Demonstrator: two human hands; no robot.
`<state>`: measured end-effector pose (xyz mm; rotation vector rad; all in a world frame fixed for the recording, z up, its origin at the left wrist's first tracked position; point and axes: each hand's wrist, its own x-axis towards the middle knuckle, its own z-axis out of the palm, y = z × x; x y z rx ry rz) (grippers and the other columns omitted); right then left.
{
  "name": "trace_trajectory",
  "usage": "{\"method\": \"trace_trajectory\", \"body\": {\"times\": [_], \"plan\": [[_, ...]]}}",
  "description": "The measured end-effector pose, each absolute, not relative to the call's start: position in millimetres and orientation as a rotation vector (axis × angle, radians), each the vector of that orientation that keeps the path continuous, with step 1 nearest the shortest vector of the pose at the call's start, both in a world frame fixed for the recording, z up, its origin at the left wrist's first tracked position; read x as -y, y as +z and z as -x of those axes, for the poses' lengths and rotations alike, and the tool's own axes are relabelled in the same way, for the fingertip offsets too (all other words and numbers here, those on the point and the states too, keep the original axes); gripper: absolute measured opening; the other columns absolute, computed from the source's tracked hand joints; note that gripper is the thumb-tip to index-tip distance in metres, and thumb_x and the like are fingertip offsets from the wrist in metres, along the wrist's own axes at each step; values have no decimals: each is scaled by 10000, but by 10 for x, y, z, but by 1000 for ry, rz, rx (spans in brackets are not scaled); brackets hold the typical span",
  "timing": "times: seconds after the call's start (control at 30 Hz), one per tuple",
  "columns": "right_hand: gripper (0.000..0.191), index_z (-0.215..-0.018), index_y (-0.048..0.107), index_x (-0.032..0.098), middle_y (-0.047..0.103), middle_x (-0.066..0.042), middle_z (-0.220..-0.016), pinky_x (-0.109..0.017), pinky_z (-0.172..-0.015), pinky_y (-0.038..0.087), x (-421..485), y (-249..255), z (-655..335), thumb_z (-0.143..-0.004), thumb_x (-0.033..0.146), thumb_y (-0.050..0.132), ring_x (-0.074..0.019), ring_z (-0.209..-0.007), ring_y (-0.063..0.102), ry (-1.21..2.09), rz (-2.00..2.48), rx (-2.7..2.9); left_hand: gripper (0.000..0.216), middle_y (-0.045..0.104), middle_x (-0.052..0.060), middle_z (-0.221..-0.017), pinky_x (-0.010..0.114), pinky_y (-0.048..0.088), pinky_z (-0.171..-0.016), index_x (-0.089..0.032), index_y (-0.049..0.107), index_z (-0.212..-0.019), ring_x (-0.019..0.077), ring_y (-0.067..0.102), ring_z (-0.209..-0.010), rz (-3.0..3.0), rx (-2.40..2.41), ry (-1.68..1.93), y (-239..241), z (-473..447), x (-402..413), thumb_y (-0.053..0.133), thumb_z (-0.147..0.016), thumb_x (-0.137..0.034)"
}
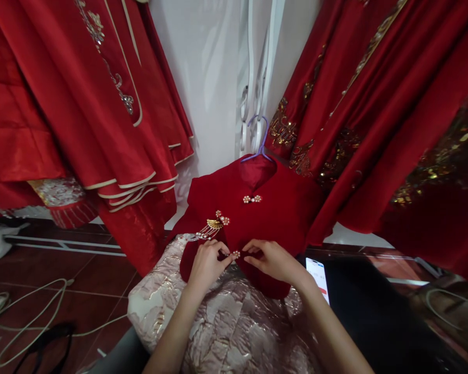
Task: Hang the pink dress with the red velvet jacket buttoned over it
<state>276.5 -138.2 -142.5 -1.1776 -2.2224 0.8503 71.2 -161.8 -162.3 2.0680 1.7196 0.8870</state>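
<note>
A dark red velvet top (pixel 288 208) with a stand collar hangs on a purple hanger (pixel 264 136). Its lower edge rests over a shiny pink-and-silver patterned fabric (pixel 234 317). At the lower front sits a pearl-and-gold frog button (pixel 236 254), and my left hand (pixel 208 262) pinches it between thumb and finger. Just right of the button is my right hand (pixel 271 258), its thumb and forefinger apart over the velvet. Higher up, another pearl frog button (pixel 252 199) lies below the collar. A gold fan-shaped tassel brooch (pixel 214 224) is fixed on the left side.
Red gowns with beading (pixel 120 93) hang at left, and gold-sequined red gowns (pixel 359 93) at right. A white rack (pixel 253 78) stands behind the hanger. A lit phone (pixel 317 278) lies on a black surface (pixel 359 306). White cables (pixel 42 332) trail over the tiled floor.
</note>
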Motion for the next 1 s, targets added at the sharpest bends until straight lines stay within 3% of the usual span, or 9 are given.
{"method": "trace_trajectory", "body": {"times": [0.23, 0.43, 0.57, 0.73, 0.9, 1.0], "plan": [[119, -928, 638, 206, 711, -39, -876, -290, -772, 517, 1367, -1524, -2535, -814, 204, 604, -166, -827, 672, 908, 1082, 2106, 193, 681, 5, -655, 422, 349, -987, -214, 641, -646, 176, 604, -648, -1989, -1668, 1018, -1680, -717, 1580, 689, -745, -373], [182, -939, 611, 195, 691, -30, -830, -247, -710, 495, 1329, -1652, -2472, -787, 113, 554, -143, -773, 657, 911, 1079, 2092, 180, 643, -34, -557, 442, 287, -1080, -231, 635, -628, 136, 564, -499, -1926, -1582, 1123, -1740, -708, 1566, 685, -748, -356], [141, -907, 595, 198, 657, -13, -778, -230, -653, 462, 1321, -1697, -2469, -770, 166, 598, -135, -719, 623, 906, 1093, 2116, 188, 652, -17, -574, 383, 416, -955, -216, 634, -617, 143, 588, -530, -1885, -1566, 1065, -1695, -717, 1581, 697, -727, -354], [267, -848, 517, 219, 590, 32, -749, -204, -551, 361, 1365, -1583, -2506, -643, 157, 677, -111, -631, 526, 814, 1158, 2217, 241, 695, 29, -667, 293, 484, -716, -195, 677, -672, 166, 621, -621, -1844, -1468, 946, -1562, -700, 1595, 699, -711, -432], [252, -803, 446, 222, 538, 58, -678, -197, -534, 330, 1402, -1326, -2697, -645, 110, 608, -91, -574, 463, 920, 1082, 2232, 389, 709, 70, -902, 293, 517, -731, -168, 644, -962, 166, 658, -743, -1533, -1439, 1300, -1568, -677, 1382, 642, -753, -496], [238, -797, 426, 223, 520, 60, -662, -198, -519, 323, 1428, -1228, -2774, -664, 126, 597, -91, -566, 451, 1001, 1032, 2219, 476, 698, 90, -925, 319, 548, -727, -136, 639, -972, 170, 668, -753, -1207, -1299, 1412, -1582, -718, 1257, 630, -737, -550]]}}
